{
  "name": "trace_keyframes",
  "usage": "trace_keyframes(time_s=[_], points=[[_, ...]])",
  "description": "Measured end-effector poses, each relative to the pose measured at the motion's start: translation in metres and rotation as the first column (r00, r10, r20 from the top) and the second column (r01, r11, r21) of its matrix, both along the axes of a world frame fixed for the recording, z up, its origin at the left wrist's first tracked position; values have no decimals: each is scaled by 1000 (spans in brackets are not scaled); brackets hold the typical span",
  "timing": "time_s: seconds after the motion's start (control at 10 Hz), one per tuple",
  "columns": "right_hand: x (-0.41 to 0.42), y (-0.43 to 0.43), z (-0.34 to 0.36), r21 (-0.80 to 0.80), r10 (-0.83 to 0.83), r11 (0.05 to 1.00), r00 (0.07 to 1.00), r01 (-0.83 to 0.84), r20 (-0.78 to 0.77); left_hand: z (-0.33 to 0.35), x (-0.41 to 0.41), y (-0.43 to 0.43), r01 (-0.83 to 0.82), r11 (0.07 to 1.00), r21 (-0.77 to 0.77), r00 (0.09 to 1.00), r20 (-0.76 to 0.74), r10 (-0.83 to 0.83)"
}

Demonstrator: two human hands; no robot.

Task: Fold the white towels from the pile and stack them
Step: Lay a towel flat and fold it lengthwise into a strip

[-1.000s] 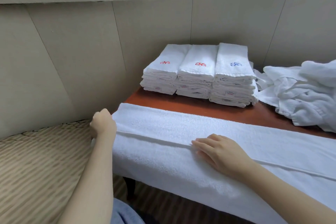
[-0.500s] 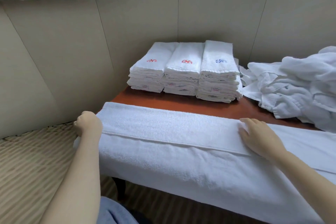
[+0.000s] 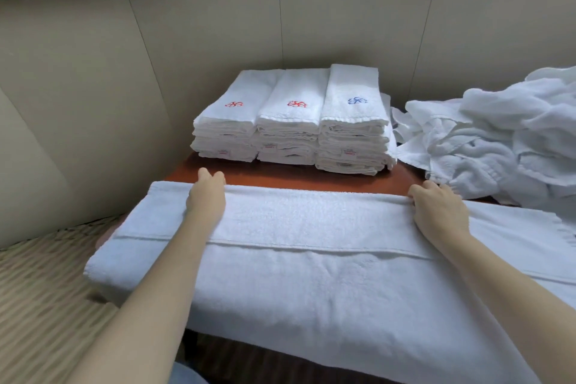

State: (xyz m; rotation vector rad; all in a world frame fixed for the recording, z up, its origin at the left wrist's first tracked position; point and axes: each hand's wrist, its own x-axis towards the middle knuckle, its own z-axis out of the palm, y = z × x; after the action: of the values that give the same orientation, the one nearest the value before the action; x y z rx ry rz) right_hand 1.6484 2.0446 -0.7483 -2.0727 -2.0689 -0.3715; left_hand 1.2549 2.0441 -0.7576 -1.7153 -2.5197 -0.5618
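Observation:
A long white towel (image 3: 311, 274), folded lengthwise, lies across the front of the reddish wooden table (image 3: 280, 176) and hangs over its near edge. My left hand (image 3: 207, 196) grips the towel's far edge near its left end, fingers curled over the edge. My right hand (image 3: 438, 207) holds the same far edge further right, fingers curled at the fold. Three stacks of folded white towels (image 3: 291, 125) with red and blue emblems stand at the back. A crumpled pile of white towels (image 3: 498, 140) lies at the back right.
Beige wall panels (image 3: 187, 56) close off the back and left side. A striped woven surface (image 3: 40, 290) lies low on the left, beside the table. A strip of bare wood shows between the spread towel and the stacks.
My left hand moved from the towel's left end up to its far edge. My right hand slid right along the towel to the far edge. The view shifted closer.

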Motion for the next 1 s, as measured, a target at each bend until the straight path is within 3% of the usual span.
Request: trace_keyframes(time_s=[0.2, 0.3, 0.4, 0.6, 0.7, 0.8, 0.9, 1.0], points=[[9, 23, -7, 0, 30, 1000, 971, -31, -238, 6, 9, 24, 19, 996, 84, 998, 53, -23], [12, 15, -12, -20, 67, 997, 949, -77, -309, 11, 5, 18, 35, 999, -35, 997, 64, -33], [17, -2, -17, -195, 69, 972, 953, -131, -294, 4, -5, -6, -13, 960, -278, 1000, 5, 15], [11, -38, -12, -429, 57, 894, 982, -130, -178, 2, -44, -64, -212, 926, -312, 974, 11, 227], [-8, -64, -7, -464, 214, 851, 969, -248, -125, 3, -67, -95, -232, 919, -318, 957, 97, 274], [-31, -95, -5, -456, 442, 769, 888, -449, -128, 2, -84, -119, -215, 929, -302, 948, 164, 273], [-54, -126, -7, -427, 633, 657, 762, -622, -136, -4, -90, -140, -194, 968, -162, 901, 361, 241], [-69, -149, -9, -417, 742, 602, 670, -681, -25, -9, -95, -158, -353, 934, -56, 717, 625, 308]])
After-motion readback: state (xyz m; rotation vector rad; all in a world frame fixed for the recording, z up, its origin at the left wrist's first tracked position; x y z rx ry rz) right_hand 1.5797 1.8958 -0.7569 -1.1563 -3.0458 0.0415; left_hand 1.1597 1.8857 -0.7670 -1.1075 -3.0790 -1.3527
